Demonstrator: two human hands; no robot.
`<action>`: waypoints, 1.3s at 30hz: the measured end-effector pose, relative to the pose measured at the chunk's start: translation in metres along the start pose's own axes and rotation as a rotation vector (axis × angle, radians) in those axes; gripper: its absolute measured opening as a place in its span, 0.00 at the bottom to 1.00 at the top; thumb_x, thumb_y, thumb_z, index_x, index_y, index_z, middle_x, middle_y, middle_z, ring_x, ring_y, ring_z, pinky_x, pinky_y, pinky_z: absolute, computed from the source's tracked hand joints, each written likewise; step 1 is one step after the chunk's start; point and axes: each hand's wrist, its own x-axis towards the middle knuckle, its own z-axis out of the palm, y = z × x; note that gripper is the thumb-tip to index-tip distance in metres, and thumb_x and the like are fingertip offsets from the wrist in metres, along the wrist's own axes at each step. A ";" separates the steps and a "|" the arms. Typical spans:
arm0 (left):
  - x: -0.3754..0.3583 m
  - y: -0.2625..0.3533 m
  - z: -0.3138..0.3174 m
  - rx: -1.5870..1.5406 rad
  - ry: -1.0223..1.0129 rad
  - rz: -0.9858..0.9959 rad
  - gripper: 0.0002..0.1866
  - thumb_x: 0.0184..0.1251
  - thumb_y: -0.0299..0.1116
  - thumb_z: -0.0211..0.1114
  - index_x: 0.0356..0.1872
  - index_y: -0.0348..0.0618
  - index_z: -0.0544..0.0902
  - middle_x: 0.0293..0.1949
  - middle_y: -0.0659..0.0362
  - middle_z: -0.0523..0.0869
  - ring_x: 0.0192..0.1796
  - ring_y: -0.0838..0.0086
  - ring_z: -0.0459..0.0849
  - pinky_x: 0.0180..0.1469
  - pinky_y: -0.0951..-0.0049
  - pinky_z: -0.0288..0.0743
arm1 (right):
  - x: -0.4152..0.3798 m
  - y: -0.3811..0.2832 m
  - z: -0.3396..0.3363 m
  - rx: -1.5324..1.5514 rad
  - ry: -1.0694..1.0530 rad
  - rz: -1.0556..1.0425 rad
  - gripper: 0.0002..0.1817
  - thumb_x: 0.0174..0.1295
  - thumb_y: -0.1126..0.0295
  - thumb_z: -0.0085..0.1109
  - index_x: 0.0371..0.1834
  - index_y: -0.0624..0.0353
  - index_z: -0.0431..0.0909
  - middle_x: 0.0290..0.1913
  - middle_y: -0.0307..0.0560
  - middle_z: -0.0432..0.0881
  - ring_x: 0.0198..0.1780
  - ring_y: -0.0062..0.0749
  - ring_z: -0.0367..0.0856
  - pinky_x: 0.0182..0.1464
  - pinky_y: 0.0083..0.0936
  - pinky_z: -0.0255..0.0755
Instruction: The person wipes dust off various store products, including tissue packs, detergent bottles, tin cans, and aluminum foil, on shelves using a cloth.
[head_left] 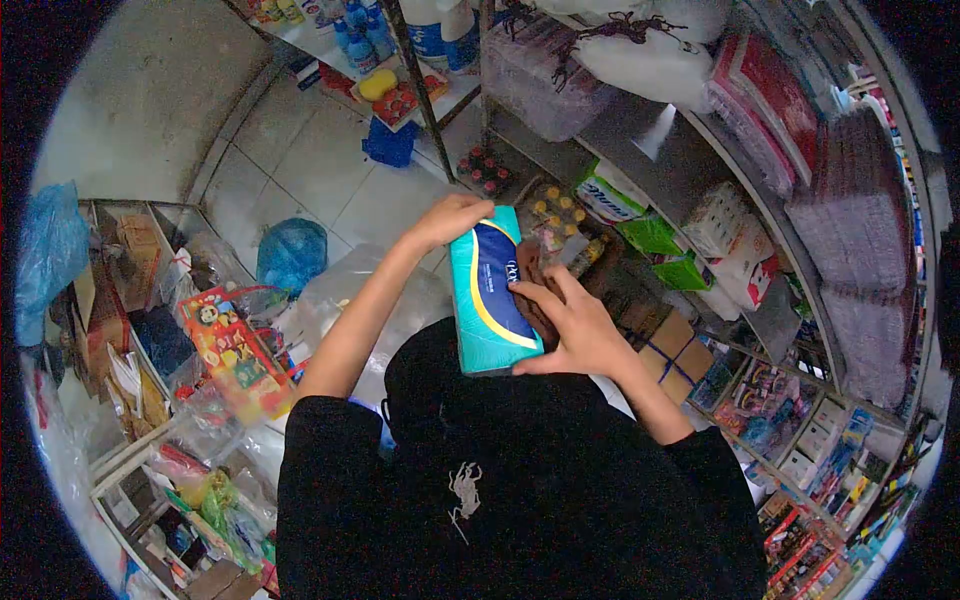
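Observation:
Both hands are on a teal and navy tissue pack (485, 285) with a yellow curved stripe, held upright in front of my chest. Its wrapper looks shiny, with white lettering on the dark band. My left hand (452, 222) grips the upper left corner, thumb along the top edge. Lower down, my right hand (578, 328) holds the right side, its thumb at the bottom corner and its fingers against the printed face. Part of the pack's back is hidden.
Shelves on the right hold green packs (655, 235), stacked wrapped bundles (850, 210) and a tied cardboard box (675, 350). Left stand a cluttered glass case (140, 250), a red box (235, 350) and a blue bag (292, 252) on the tiled floor (300, 170). Bottles (365, 40) stand on a rack ahead.

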 end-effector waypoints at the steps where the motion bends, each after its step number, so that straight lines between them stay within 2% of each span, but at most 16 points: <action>1: 0.002 -0.002 0.000 0.005 -0.001 0.028 0.23 0.51 0.50 0.51 0.34 0.39 0.80 0.34 0.54 0.82 0.38 0.70 0.78 0.42 0.74 0.68 | -0.001 -0.001 0.002 -0.002 0.015 0.017 0.42 0.29 0.48 0.68 0.53 0.49 0.65 0.45 0.52 0.63 0.45 0.50 0.69 0.44 0.36 0.66; 3: 0.010 -0.009 0.001 0.012 0.001 0.083 0.23 0.50 0.51 0.51 0.31 0.38 0.80 0.31 0.54 0.82 0.36 0.70 0.79 0.41 0.73 0.68 | -0.002 -0.002 0.005 -0.007 0.044 0.048 0.42 0.29 0.48 0.68 0.53 0.48 0.66 0.45 0.53 0.63 0.45 0.50 0.69 0.44 0.36 0.66; 9: 0.003 0.006 0.001 0.055 0.024 0.004 0.24 0.49 0.52 0.51 0.27 0.37 0.80 0.27 0.53 0.81 0.32 0.71 0.78 0.37 0.71 0.69 | 0.000 0.004 0.012 -0.028 0.082 0.070 0.36 0.31 0.50 0.68 0.49 0.47 0.70 0.44 0.51 0.64 0.44 0.48 0.71 0.43 0.36 0.67; 15: 0.001 0.007 0.004 0.012 0.040 -0.006 0.25 0.49 0.52 0.50 0.29 0.36 0.80 0.28 0.51 0.81 0.33 0.68 0.79 0.39 0.71 0.69 | -0.001 0.008 0.014 -0.015 0.138 0.063 0.33 0.32 0.53 0.68 0.47 0.48 0.71 0.43 0.50 0.66 0.42 0.48 0.72 0.43 0.33 0.67; 18: 0.013 -0.010 0.003 0.097 -0.006 0.014 0.23 0.52 0.49 0.50 0.34 0.37 0.79 0.32 0.52 0.82 0.35 0.67 0.78 0.41 0.70 0.69 | 0.001 0.018 0.022 0.081 0.139 0.135 0.27 0.39 0.58 0.66 0.46 0.51 0.72 0.41 0.50 0.69 0.42 0.42 0.73 0.44 0.30 0.67; 22: -0.014 0.044 -0.022 0.467 -0.152 -0.110 0.30 0.54 0.57 0.49 0.34 0.33 0.78 0.36 0.45 0.80 0.40 0.59 0.78 0.44 0.65 0.69 | 0.012 0.051 0.045 0.845 0.114 0.337 0.21 0.55 0.66 0.53 0.51 0.63 0.65 0.46 0.47 0.72 0.47 0.26 0.70 0.52 0.24 0.61; 24: -0.033 0.080 -0.034 0.570 -0.204 -0.105 0.34 0.55 0.60 0.47 0.34 0.31 0.78 0.37 0.42 0.79 0.42 0.55 0.78 0.45 0.63 0.68 | 0.011 0.052 0.042 1.013 0.035 0.457 0.22 0.57 0.66 0.51 0.53 0.64 0.63 0.48 0.47 0.71 0.49 0.26 0.68 0.53 0.24 0.60; 26: -0.046 0.093 -0.036 0.489 -0.058 0.086 0.37 0.54 0.63 0.46 0.33 0.29 0.78 0.37 0.38 0.78 0.44 0.53 0.77 0.46 0.62 0.68 | 0.010 0.054 0.040 1.179 -0.021 0.495 0.23 0.58 0.64 0.50 0.54 0.64 0.61 0.50 0.47 0.70 0.51 0.27 0.67 0.55 0.25 0.60; 29: -0.075 0.128 -0.048 0.546 0.013 0.314 0.34 0.54 0.60 0.51 0.33 0.30 0.79 0.32 0.42 0.80 0.38 0.59 0.80 0.40 0.66 0.71 | 0.002 0.055 0.052 1.422 -0.054 0.426 0.24 0.58 0.60 0.50 0.55 0.62 0.62 0.51 0.46 0.68 0.53 0.30 0.66 0.56 0.27 0.59; 30: -0.075 0.132 -0.052 0.568 -0.047 0.319 0.34 0.52 0.61 0.52 0.33 0.30 0.79 0.32 0.43 0.80 0.37 0.59 0.80 0.40 0.67 0.71 | -0.005 0.069 0.077 1.410 -0.073 0.528 0.26 0.58 0.59 0.50 0.56 0.62 0.61 0.53 0.46 0.67 0.55 0.30 0.63 0.58 0.29 0.55; 31: -0.071 0.135 -0.057 0.590 -0.108 0.323 0.35 0.50 0.62 0.53 0.33 0.31 0.79 0.31 0.44 0.80 0.36 0.59 0.80 0.39 0.67 0.72 | -0.005 0.047 0.071 1.436 -0.147 0.655 0.27 0.57 0.58 0.50 0.56 0.62 0.60 0.54 0.46 0.66 0.57 0.32 0.61 0.60 0.29 0.52; 33: -0.062 0.134 -0.060 0.599 -0.181 0.271 0.34 0.47 0.62 0.56 0.32 0.33 0.80 0.29 0.47 0.81 0.33 0.63 0.80 0.37 0.69 0.72 | -0.010 0.044 0.087 1.456 -0.196 0.610 0.28 0.56 0.58 0.52 0.57 0.62 0.60 0.55 0.48 0.65 0.59 0.33 0.59 0.61 0.30 0.49; 35: -0.047 0.118 -0.050 0.573 -0.199 0.159 0.32 0.46 0.61 0.57 0.31 0.36 0.82 0.25 0.51 0.82 0.28 0.69 0.80 0.33 0.72 0.72 | -0.010 0.041 0.084 1.453 -0.144 0.638 0.28 0.56 0.58 0.52 0.56 0.62 0.61 0.56 0.48 0.65 0.59 0.33 0.59 0.61 0.30 0.50; 36: -0.040 0.101 -0.041 0.392 -0.188 0.165 0.29 0.49 0.58 0.57 0.30 0.37 0.81 0.24 0.54 0.81 0.28 0.72 0.78 0.32 0.73 0.70 | -0.010 0.040 0.080 1.452 -0.118 0.649 0.28 0.56 0.58 0.52 0.56 0.61 0.61 0.56 0.49 0.64 0.59 0.33 0.59 0.61 0.30 0.51; 38: -0.024 0.061 -0.020 0.034 -0.168 0.176 0.23 0.55 0.53 0.56 0.28 0.39 0.81 0.23 0.59 0.79 0.26 0.79 0.74 0.28 0.77 0.66 | -0.005 0.051 0.058 1.027 0.048 0.540 0.28 0.55 0.58 0.52 0.56 0.61 0.61 0.55 0.49 0.66 0.57 0.33 0.61 0.59 0.29 0.53; 39: -0.026 0.056 -0.010 -0.087 -0.212 0.226 0.25 0.58 0.55 0.50 0.31 0.39 0.80 0.26 0.61 0.79 0.29 0.82 0.73 0.29 0.77 0.66 | 0.001 0.057 0.046 0.817 0.130 0.486 0.28 0.55 0.59 0.52 0.56 0.61 0.61 0.55 0.49 0.67 0.57 0.34 0.62 0.59 0.29 0.55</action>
